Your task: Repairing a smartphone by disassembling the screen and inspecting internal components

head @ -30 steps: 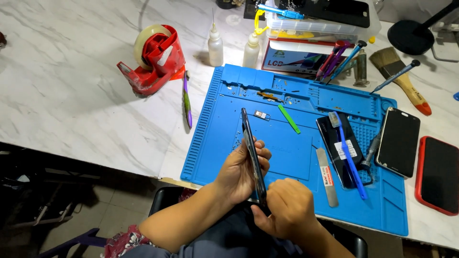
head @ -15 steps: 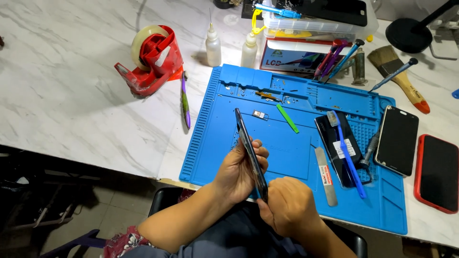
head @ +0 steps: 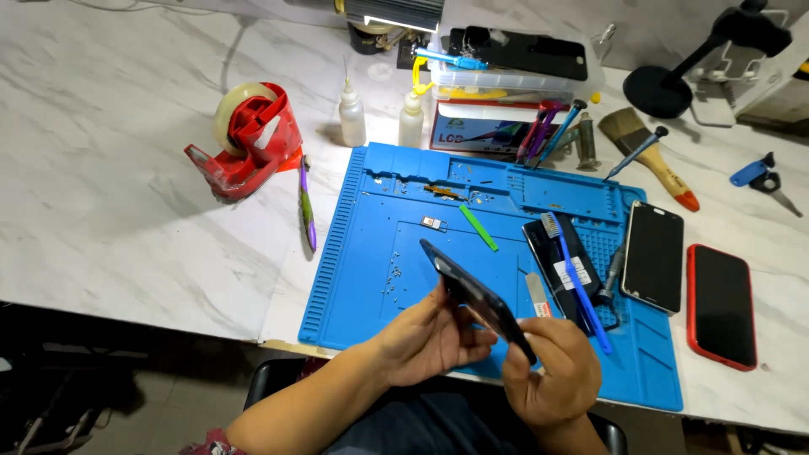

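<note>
A black smartphone (head: 472, 295) is held edge-on over the near part of a blue repair mat (head: 362, 261). My left hand (head: 425, 337) cups it from below and the left side. My right hand (head: 552, 371) grips its near end, fingers curled around the lower edge. On the mat lie a green plastic pry tool (head: 479, 227), a small SIM tray (head: 433, 223), a blue toothbrush (head: 575, 278) resting on a black phone part (head: 560, 253), and a flat metal spudger (head: 537, 297).
Two more phones lie at the right, one black (head: 653, 255) and one in a red case (head: 720, 305). A red tape dispenser (head: 249, 139), a purple tool (head: 307, 211), two small bottles (head: 351, 114), a parts box (head: 506, 80), a brush (head: 653, 152) and a lamp base (head: 661, 91) stand on the marble table.
The phone has tilted from near upright to a flatter diagonal between my hands, and both hands have shifted slightly right.
</note>
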